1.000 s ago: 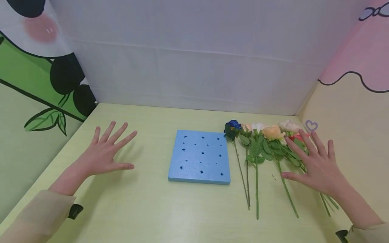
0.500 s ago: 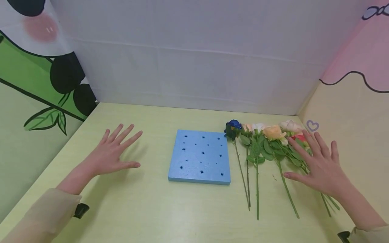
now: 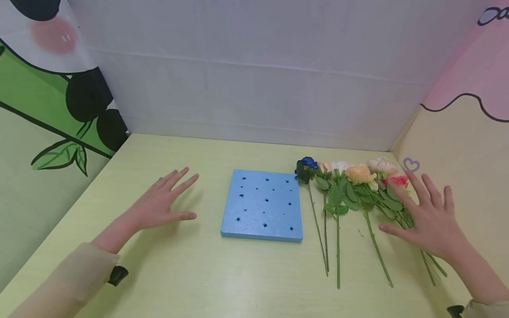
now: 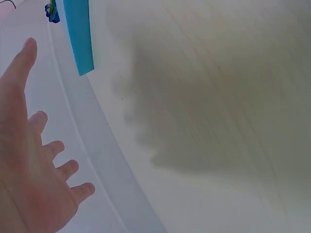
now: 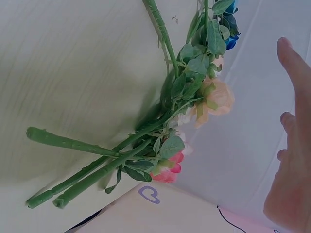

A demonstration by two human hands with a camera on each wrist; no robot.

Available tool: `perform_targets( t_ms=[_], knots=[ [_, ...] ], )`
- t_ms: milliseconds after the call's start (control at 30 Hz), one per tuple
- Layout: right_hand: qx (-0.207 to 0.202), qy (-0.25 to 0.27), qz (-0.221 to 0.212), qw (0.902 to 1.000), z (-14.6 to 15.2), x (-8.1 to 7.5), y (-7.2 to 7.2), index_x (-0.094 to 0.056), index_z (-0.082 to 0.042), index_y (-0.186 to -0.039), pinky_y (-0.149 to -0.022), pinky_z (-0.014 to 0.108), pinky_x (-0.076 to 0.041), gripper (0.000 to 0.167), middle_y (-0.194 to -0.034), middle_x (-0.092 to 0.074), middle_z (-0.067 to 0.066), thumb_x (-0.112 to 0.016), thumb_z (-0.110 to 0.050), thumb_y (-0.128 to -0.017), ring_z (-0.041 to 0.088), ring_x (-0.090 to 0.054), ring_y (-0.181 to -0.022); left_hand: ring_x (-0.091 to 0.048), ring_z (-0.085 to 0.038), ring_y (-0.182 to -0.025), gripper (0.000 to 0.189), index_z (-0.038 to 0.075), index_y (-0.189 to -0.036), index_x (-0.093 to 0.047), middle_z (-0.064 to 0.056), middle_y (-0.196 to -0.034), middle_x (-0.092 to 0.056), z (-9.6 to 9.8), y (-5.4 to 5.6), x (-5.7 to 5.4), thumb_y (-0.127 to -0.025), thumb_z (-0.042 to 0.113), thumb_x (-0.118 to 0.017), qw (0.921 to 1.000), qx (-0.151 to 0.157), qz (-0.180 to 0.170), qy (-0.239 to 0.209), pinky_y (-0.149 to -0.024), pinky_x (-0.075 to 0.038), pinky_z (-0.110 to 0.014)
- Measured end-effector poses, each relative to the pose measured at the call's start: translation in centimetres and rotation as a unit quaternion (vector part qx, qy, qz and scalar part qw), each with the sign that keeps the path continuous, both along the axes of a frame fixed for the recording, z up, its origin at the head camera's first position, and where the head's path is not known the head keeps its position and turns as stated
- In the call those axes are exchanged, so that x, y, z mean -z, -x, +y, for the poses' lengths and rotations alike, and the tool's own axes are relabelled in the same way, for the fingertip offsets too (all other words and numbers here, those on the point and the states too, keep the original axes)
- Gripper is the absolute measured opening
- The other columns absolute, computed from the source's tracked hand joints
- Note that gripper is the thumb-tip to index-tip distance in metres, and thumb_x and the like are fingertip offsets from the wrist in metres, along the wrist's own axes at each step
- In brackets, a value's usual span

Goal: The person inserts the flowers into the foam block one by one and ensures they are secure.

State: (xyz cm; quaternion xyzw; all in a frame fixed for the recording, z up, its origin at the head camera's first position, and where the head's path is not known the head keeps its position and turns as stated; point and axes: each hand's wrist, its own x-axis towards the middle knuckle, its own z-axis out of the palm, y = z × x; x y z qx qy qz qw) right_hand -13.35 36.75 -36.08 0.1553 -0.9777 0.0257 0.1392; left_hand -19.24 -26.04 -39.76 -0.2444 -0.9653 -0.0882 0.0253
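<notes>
A flat blue block [image 3: 254, 210] dotted with holes lies mid-table. Right of it several artificial flowers lie with blooms toward the back: a blue rose [image 3: 309, 163], an orange rose [image 3: 359, 173], a pale pink one [image 3: 381, 166] and a red one [image 3: 397, 181]. My left hand [image 3: 161, 207] hovers left of the block, fingers spread, holding nothing; the left wrist view shows the block's edge [image 4: 80, 39] beyond the thumb. Over the rightmost flowers my right hand [image 3: 433, 221] hovers with spread fingers, hiding part of their stems. Green stems [image 5: 92, 179] show beneath it in the right wrist view.
The pale yellow table [image 3: 254, 274] ends at a white cloth wall [image 3: 254, 101] at the back. A printed panel [image 3: 51, 119] flanks the left side, and a pink and cream panel [image 3: 473, 145] the right.
My left hand has moved right, toward the blue block, and slightly down. My right hand has drifted a little to the right in the head view. The block and flowers stay on the table.
</notes>
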Motion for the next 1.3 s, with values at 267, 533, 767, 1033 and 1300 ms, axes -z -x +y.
perform_targets(
  t_ms=[267,533,767,1033,1300],
  knots=[
    [0.008,0.001,0.005,1.0,1.0,0.5,-0.1,-0.013,-0.032,-0.159,-0.114,0.07,0.019,0.111,-0.169,0.007,0.006,-0.074,-0.064,-0.073,0.037,0.013,-0.155,-0.028,-0.044,-0.146,0.098,0.032,-0.159,-0.018,-0.014,-0.165,-0.02,1.6,0.0,0.8,-0.081,0.068,-0.065,0.9985,0.002,-0.027,-0.048,-0.11,-0.034,-0.068],
    [0.028,0.009,0.0,0.9996,2.2,1.0,-0.2,-0.012,-0.032,-0.159,-0.115,0.068,0.02,0.109,-0.168,0.006,0.01,-0.074,-0.061,-0.075,0.039,0.012,-0.154,-0.033,-0.042,-0.143,0.095,0.029,-0.158,-0.024,-0.013,-0.164,-0.024,3.5,0.0,1.5,-0.082,0.064,-0.068,0.9932,-0.004,-0.062,-0.098,-0.105,-0.041,-0.066],
    [0.05,0.023,-0.01,0.9984,3.7,1.7,-0.2,-0.009,-0.031,-0.16,-0.116,0.069,0.017,0.111,-0.168,0.004,0.014,-0.075,-0.06,-0.075,0.042,0.009,-0.154,-0.035,-0.042,-0.142,0.095,0.019,-0.157,-0.028,-0.013,-0.161,-0.029,4.9,0.0,2.2,-0.082,0.056,-0.073,0.9859,0.002,-0.092,-0.14,-0.11,-0.038,-0.064],
    [0.061,0.032,-0.018,0.9975,5.1,2.4,-0.2,-0.009,-0.029,-0.16,-0.115,0.074,0.009,0.109,-0.168,0.003,0.014,-0.074,-0.058,-0.077,0.047,0.003,-0.152,-0.047,-0.04,-0.134,0.098,0.014,-0.157,-0.027,-0.018,-0.158,-0.034,6.1,-0.2,2.6,-0.082,0.053,-0.075,0.9773,-0.004,-0.117,-0.177,-0.106,-0.044,-0.06],
    [0.061,0.055,-0.028,0.9963,6.3,3.3,-0.2,-0.009,-0.03,-0.16,-0.102,0.079,-0.011,0.106,-0.167,-0.006,0.017,-0.075,-0.054,-0.079,0.056,-0.013,-0.142,-0.058,-0.029,-0.118,0.1,0.011,-0.157,-0.025,-0.016,-0.154,-0.039,7.0,-0.5,2.9,-0.081,0.046,-0.079,0.962,-0.004,-0.17,-0.214,-0.091,-0.056,-0.038]
  ],
)
